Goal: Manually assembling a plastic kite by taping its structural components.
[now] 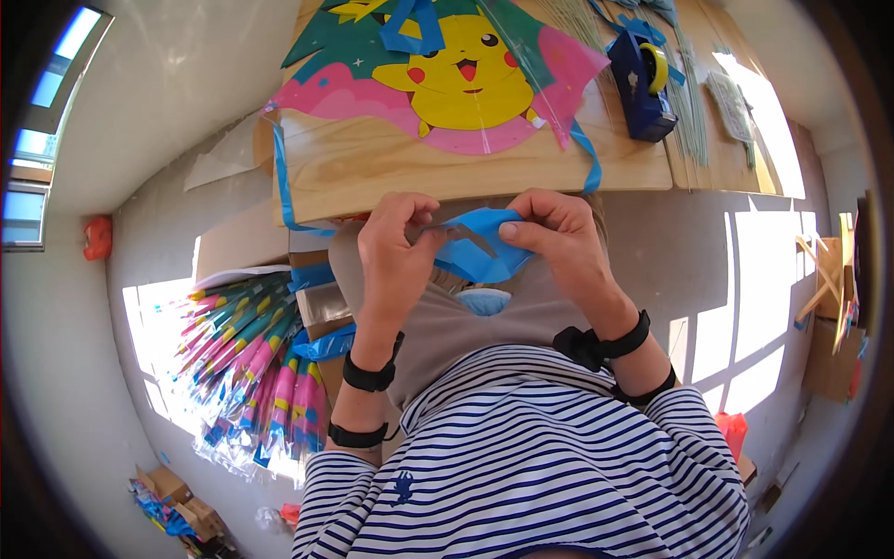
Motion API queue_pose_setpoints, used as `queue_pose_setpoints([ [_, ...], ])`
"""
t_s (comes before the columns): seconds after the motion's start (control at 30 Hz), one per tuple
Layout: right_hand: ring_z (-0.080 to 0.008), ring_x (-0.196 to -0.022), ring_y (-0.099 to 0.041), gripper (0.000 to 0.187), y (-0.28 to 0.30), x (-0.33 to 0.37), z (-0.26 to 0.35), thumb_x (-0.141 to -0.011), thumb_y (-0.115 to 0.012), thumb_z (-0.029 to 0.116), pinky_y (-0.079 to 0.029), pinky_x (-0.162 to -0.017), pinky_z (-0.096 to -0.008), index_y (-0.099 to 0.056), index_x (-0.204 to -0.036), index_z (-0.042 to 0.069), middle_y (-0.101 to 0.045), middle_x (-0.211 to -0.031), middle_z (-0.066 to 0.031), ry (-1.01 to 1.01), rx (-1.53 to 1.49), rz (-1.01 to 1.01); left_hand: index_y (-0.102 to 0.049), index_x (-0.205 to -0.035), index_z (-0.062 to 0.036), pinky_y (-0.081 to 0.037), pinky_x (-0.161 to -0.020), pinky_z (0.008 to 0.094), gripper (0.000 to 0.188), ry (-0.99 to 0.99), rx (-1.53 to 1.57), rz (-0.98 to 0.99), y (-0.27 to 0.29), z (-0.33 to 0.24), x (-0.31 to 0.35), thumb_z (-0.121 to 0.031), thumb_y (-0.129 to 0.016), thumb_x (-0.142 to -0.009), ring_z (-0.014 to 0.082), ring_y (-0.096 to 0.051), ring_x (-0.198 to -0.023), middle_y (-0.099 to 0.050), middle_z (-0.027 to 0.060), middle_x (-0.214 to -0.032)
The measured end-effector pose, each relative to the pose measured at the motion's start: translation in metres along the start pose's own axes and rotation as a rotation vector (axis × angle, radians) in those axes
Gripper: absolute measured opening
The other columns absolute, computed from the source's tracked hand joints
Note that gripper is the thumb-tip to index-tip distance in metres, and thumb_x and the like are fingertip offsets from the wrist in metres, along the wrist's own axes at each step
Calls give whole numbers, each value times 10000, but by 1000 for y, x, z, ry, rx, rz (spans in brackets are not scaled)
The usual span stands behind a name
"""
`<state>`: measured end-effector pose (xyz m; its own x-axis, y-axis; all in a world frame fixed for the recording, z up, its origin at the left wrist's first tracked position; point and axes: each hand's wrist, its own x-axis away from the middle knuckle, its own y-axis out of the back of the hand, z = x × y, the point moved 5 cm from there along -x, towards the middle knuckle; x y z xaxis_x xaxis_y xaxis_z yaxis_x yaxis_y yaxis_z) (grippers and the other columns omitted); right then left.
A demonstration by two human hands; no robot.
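Observation:
Over my lap, just off the table's near edge, a folded strip of blue plastic ribbon (489, 264) hangs between my hands. My right hand (568, 233) pinches its right end between thumb and fingers. At the left end, the closed thumb and fingers of my left hand (396, 252) hold the ribbon's narrow tip. A kite (345, 98) printed with a yellow cartoon figure on pink and green lies flat on the table beyond my hands. Blue ribbon tails (283, 177) trail from its two sides, and another blue strip (410, 35) lies over its top.
A dark blue tape dispenser (643, 102) with a yellow roll stands on the wooden table (419, 172), right of the kite. Thin sticks (691, 112) and a clear plastic box (731, 107) lie beyond it. At my left, bundled wrapped kites (256, 363) fan out beside cardboard boxes (244, 244).

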<state>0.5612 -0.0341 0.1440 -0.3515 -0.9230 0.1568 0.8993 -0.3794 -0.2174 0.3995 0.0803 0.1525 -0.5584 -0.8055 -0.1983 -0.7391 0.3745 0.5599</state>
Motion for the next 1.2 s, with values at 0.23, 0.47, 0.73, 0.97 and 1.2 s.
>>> queue_pose_setpoints([
  [0.23,-40,-734,-542,107,-3,-5,-24,-896,-696,65,-462,-674,-210,-696,-969,-14,-626,-806,29,26,-119,-110,-671,-980,10,-476,-738,228,216,446,702,231,-19,28,33,-205,-690,-970,72,-586,-806,-674,20,-907],
  [0.47,-76,-822,-549,245,-20,1,-47,-981,-645,256,-449,-767,-246,-669,-1016,15,-626,-885,5,-143,-165,50,-659,-953,-32,-472,-744,203,69,369,879,56,-28,18,15,-96,-685,-950,41,-580,-804,-666,-14,-873],
  [0.73,-207,-992,-638,323,-23,-11,-49,-996,-614,302,-494,-917,-351,-661,-1080,-6,-664,-1137,-114,-390,-756,172,-627,-953,-4,-468,-634,275,93,138,337,339,-30,-8,26,-11,-681,-878,145,-540,-655,-605,78,-738],
  [0.97,-258,-1013,-669,282,27,-51,4,-1003,-604,191,-492,-935,-376,-634,-1133,-57,-697,-1038,-164,-35,-732,193,-621,-891,-21,-488,-643,417,94,134,69,709,-66,42,52,-48,-687,-830,378,-601,-710,-644,179,-753],
  [1.2,-159,-755,-546,340,96,-62,122,-1058,-486,210,-449,-912,-359,-553,-1239,-69,-611,-858,-78,418,-515,233,-655,-909,-50,-503,-708,476,153,55,-267,802,-109,125,59,-69,-710,-768,386,-653,-876,-685,175,-852],
])
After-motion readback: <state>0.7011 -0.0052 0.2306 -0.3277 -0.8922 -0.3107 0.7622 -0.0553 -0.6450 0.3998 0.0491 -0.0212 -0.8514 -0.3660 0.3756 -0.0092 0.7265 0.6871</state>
